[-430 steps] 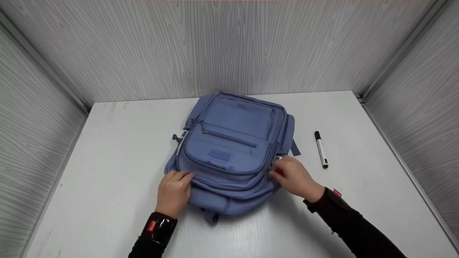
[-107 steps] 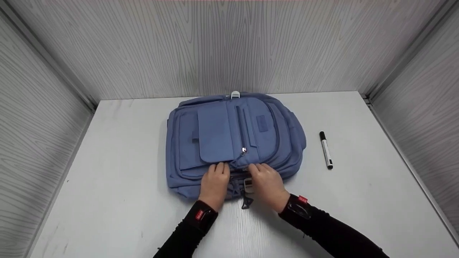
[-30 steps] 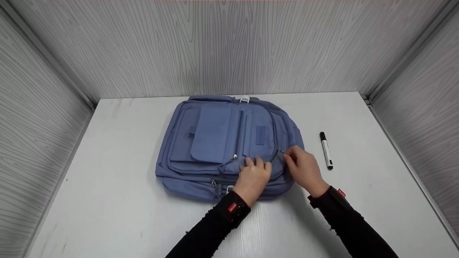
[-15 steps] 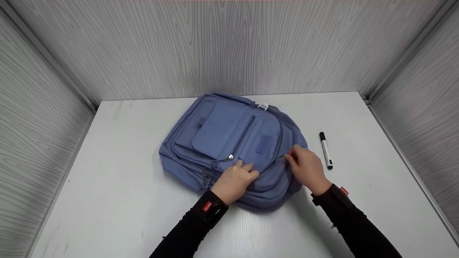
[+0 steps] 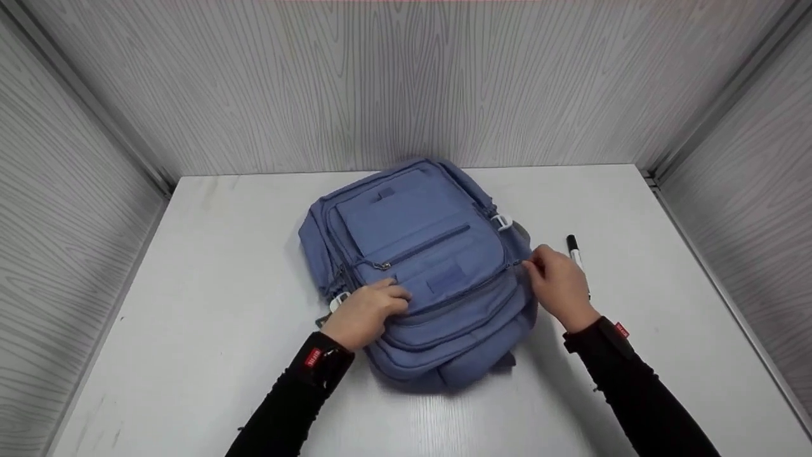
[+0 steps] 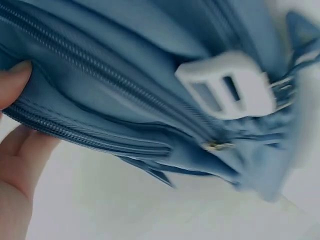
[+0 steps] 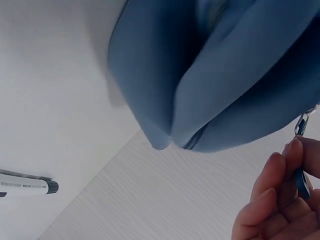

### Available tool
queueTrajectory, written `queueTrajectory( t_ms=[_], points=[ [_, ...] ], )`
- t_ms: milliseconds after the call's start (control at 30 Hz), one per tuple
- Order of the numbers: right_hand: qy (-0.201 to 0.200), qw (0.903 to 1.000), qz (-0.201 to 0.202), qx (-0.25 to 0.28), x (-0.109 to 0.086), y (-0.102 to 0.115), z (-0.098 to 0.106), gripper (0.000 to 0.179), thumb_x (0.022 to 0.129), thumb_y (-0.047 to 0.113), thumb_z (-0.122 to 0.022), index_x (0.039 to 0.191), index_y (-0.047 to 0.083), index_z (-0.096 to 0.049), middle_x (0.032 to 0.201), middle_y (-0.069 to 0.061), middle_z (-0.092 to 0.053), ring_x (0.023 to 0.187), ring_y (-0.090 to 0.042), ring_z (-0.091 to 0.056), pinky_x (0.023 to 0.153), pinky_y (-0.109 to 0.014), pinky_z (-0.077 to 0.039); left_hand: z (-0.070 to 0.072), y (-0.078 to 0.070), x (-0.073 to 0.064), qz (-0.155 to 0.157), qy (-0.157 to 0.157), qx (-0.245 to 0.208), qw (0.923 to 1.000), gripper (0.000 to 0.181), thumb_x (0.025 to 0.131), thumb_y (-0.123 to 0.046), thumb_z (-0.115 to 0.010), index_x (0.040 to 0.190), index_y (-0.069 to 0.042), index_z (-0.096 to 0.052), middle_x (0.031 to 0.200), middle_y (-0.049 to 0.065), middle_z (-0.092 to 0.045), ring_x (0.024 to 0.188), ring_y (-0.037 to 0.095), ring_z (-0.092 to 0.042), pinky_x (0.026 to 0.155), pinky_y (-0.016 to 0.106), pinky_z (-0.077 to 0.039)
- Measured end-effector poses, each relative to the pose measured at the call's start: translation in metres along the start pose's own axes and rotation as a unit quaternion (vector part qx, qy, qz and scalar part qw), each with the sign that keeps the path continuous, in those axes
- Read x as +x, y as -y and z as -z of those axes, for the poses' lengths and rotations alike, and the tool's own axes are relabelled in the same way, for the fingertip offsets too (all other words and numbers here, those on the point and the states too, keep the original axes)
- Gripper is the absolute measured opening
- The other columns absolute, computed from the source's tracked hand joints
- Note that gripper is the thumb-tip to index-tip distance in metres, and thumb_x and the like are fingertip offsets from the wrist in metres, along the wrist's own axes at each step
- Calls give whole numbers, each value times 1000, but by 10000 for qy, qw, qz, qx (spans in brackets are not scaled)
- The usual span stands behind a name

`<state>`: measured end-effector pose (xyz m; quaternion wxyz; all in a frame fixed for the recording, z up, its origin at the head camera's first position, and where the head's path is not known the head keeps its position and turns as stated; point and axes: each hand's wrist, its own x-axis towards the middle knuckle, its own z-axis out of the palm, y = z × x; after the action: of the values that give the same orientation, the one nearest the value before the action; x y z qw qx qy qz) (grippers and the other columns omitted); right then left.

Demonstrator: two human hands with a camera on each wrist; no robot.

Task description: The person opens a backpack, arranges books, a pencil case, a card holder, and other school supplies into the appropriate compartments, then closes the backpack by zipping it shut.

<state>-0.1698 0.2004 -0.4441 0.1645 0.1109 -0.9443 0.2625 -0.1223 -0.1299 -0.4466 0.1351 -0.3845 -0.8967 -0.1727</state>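
A blue backpack [image 5: 412, 216] lies tilted on the white table, front face up. Along the left side of its front pocket, my left hand [image 5: 368, 311] holds the pocket edge. The left wrist view shows the thumb [image 6: 17, 82] on the fabric, other fingers beneath, a zipper [image 6: 95, 70] and a white buckle [image 6: 227, 85] nearby. With thumb and fingers, my right hand [image 5: 558, 282] pinches a zipper pull [image 7: 301, 125] at the pocket's right corner. That pull stands out from the bag's edge.
A black-and-white marker [image 5: 575, 251] lies right of the backpack, partly hidden behind the right hand in the head view. The right wrist view shows the marker's dark end [image 7: 52, 186]. Wood-grain panels [image 5: 406, 82] rise behind and at both sides.
The backpack has turned clockwise, its labelled pocket swinging toward the near edge. My left hand has moved left with it. My right hand keeps the zipper pull and has shifted slightly right.
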Motion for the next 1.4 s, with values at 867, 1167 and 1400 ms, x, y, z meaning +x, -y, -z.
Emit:
queueTrajectory(
  t_ms=[867,1167,1400],
  points=[
    [213,9977,473,434,-22,-3,-2,11,86,3,-72,82,4,-62,67,-6,-62,60,-11,-51,56,-26,-41,-23,-64,18,1262,-741,1755,9735,27,84,-5,-72,110,-8,-73,114,11,-71,102,32,-68,85,39,-60],
    [319,9972,649,-165,0,-4,2,11,87,7,-72,81,3,-63,70,-12,-64,62,-23,-56,58,-39,-44,-23,-60,14,1272,-486,1570,9782,22,82,-2,-67,97,-12,-79,107,5,-76,98,31,-73,65,38,-62],
    [383,9953,803,-394,40,-6,-6,9,86,7,-71,82,2,-64,75,-16,-70,67,-32,-65,62,-48,-51,-22,-59,12,1257,-368,1607,9783,23,83,-5,-65,98,-14,-80,108,5,-77,98,32,-74,64,39,-62]
  ],
)
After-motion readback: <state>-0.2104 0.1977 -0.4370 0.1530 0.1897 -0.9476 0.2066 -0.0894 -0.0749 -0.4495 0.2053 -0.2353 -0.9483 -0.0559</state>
